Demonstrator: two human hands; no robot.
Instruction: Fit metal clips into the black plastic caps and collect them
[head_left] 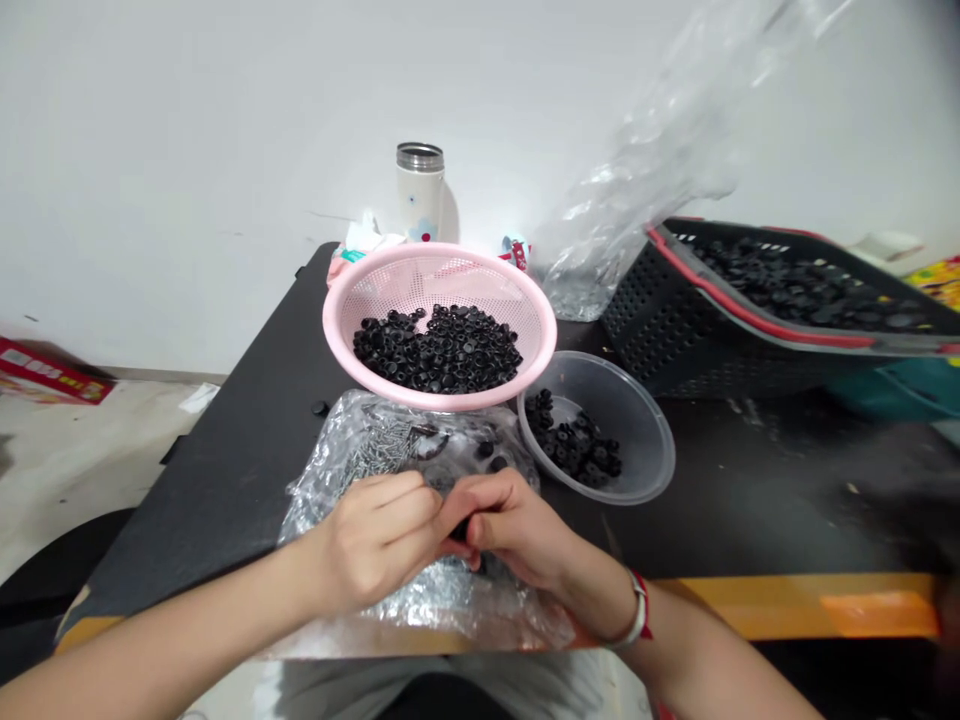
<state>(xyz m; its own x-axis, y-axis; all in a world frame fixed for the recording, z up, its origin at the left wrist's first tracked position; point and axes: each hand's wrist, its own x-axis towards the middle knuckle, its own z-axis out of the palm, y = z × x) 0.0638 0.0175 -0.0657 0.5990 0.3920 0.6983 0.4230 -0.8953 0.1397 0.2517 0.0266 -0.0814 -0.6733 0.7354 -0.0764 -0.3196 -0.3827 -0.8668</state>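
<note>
"What have the hands got?"

"The right hand [510, 530] is pinching a small dark piece [459, 528] between thumb and fingers, and the fingers hide most of it. The left hand [371, 540] curls in against the right, its fingers pressed together. Whether it grips the piece too, I can't tell."

"Where are they working?"

"Just above a crinkled silver plastic bag [420, 610] on the black bench [210, 480]. Thin metal screws [375, 455] lie in a loose heap on the bag, with a few round black pieces [486, 450] near them."

"So what's in hand right now?"

"Close work on that one small piece, with both hands meeting over the bag."

"And farther out?"

"Past the bag, a clear plastic bowl [637, 440] holds a small pile of black pieces [574, 445]. Just beside it, a pink colander [327, 320] holds a larger pile [437, 350]. Farther right, a black perforated basket [652, 320] with a red rim sits tilted, with more black pieces [802, 285] inside. A crumpled clear plastic bag [637, 180] rises behind it, and a steel-topped flask [420, 190] stands at the back of the bench."
</note>
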